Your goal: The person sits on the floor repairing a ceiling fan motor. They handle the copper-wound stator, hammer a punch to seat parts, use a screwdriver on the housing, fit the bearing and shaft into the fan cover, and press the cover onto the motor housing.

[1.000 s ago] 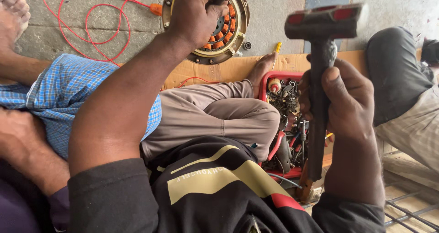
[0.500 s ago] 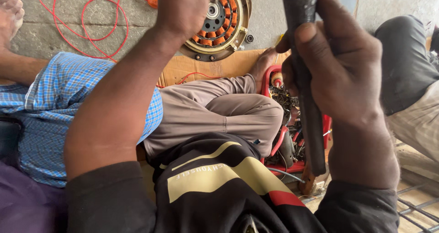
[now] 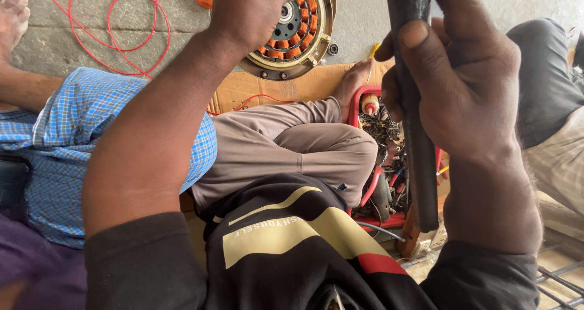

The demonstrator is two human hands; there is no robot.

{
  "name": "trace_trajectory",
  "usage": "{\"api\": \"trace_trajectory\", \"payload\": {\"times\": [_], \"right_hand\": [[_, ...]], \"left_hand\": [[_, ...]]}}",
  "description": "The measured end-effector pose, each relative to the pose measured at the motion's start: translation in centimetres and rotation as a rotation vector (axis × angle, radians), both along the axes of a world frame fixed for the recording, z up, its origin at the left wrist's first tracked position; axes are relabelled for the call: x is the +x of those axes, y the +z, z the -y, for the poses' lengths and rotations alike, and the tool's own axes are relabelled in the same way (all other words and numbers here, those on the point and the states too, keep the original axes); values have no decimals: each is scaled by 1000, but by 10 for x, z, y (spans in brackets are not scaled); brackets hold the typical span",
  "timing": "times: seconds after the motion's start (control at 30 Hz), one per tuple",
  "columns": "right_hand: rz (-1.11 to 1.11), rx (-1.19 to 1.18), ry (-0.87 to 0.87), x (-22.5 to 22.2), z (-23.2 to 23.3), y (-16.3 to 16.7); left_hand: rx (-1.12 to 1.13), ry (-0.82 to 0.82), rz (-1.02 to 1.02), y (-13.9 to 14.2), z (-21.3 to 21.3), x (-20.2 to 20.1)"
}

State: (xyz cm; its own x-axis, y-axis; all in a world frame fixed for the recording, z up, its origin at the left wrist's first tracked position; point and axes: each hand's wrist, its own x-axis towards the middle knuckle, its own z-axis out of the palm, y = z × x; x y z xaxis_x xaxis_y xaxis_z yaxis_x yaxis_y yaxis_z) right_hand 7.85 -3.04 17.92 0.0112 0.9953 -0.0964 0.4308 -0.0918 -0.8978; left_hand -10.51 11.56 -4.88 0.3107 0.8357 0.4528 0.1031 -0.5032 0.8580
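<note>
Left hand (image 3: 252,12) is planted on top of the round motor stator (image 3: 298,27), the one with the ring of orange copper windings inside a brass-coloured housing; it sits on the grey concrete floor (image 3: 97,18) at the far edge of a sheet of cardboard (image 3: 304,82); the fingers curl over the rim so the grip is closed on the stator, holding it steady; what's under the palm is hidden, can't say if there's a punch or anything there.

Right hand (image 3: 462,97) is wrapped tight round the black hammer handle (image 3: 420,121), grip fully closed on it, thumb laid across the front; the handle stands nearly upright and the head is out of frame above, so no idea how high it's raised.

How far along; I'd say mid-job, nothing finished looking; windings all sit in place, housing looks whole, a small dark nut-like bit (image 3: 333,48) lies just beside the rim; whether anything's been knocked loose I can't tell.

Round about; another person sits cross-legged between the hands, blue checked shirt (image 3: 61,140) and tan trousers (image 3: 292,146); a red tray of screws and oddments (image 3: 380,134) just beside that knee; a red cable (image 3: 115,24) loops over the floor; someone else's grey trouser leg (image 3: 547,85) at the right edge.
</note>
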Motion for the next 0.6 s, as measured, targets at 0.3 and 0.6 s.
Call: {"api": "trace_trajectory", "payload": {"times": [0.3,0.6], "right_hand": [[59,-49,20,2,-2,-10],[191,-144,46,-17,-28,3]], "left_hand": [[-16,40,-26,-6,5,4],[31,14,19,-13,3,11]]}}
